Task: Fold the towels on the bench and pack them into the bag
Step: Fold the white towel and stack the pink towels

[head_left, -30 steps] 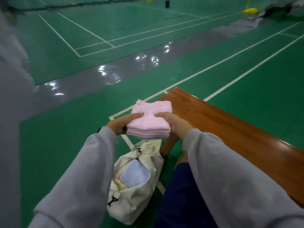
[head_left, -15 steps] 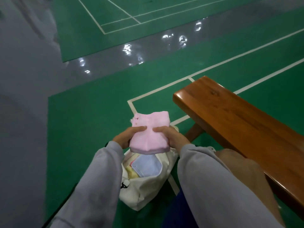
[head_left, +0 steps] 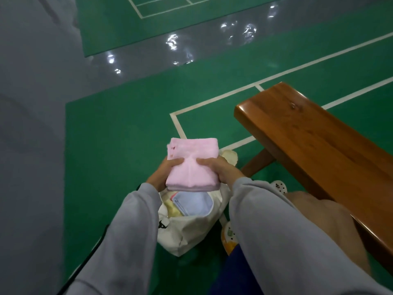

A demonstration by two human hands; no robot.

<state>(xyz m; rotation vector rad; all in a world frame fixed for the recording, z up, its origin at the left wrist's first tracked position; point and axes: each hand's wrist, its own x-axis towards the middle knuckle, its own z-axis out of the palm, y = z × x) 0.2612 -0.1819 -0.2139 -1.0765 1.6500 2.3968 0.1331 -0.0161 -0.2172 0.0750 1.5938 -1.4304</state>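
two hands on one folded pink towel (head_left: pixel 189 165). left hand (head_left: pixel 160 176) grips its left edge and right hand (head_left: pixel 221 170) grips the right edge. each thumb is pressed down on top and the other fingers go under, where i can't really see them. so both hands are clamped on it, not loose. the towel is a thick multi-layer fold, held roughly flat in the air right above the open mouth of the cream bag (head_left: pixel 191 233). can't tell for sure if its near edge brushes the bag or just hangs over it. the far end sticks out past the thumbs, with the layers showing a bit uneven at the far left corner.

the bag sits slumped on the green court floor (head_left: pixel 119 145), just left of the bench end, with its opening facing up toward the camera. inside there's a folded light blue towel (head_left: pixel 191 204) on top, with a pale yellow towel (head_left: pixel 172 208) tucked at its left. there's a small black thing on the bag's left side, too small to make out.

the wooden bench (head_left: pixel 319 141) is glossy brown and runs off to the right, with one angled leg showing under its end. both arms are in grey sleeves. a pale perforated shoe (head_left: pixel 228 233) is just beside the bag's right side. white court lines cross the floor beyond the bag, and a shiny grey strip lies further out.
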